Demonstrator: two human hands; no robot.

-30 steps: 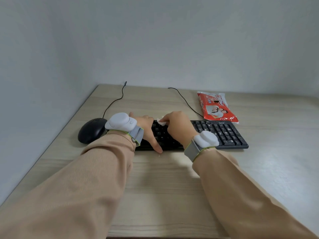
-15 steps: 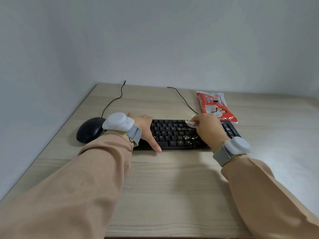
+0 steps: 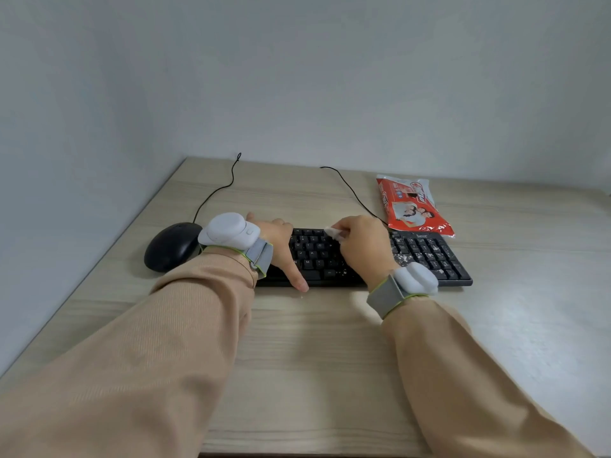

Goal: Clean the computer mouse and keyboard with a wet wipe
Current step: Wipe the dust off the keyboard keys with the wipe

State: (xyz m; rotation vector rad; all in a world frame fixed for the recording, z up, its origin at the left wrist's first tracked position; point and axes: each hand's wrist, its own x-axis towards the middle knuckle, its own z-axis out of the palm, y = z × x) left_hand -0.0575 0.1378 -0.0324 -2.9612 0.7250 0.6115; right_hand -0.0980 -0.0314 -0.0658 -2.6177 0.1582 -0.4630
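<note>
Right hand [image 3: 363, 247] back at keyboard [image 3: 426, 254] middle, fingers [image 3: 347, 225] around wet wipe [image 3: 333, 232]; left hand [image 3: 277, 241] flat.

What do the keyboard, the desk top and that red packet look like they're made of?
Keyboard: matte black plastic, judging by its dull moulded keys; whitish specks lie on its right part.
Desk top: pale wood grain with a flat, low sheen. It is probably laminate or veneer rather than solid wood, but the look leaves that open.
Red packet: thin glossy plastic film, shown by its crinkles and bright highlights.
</note>
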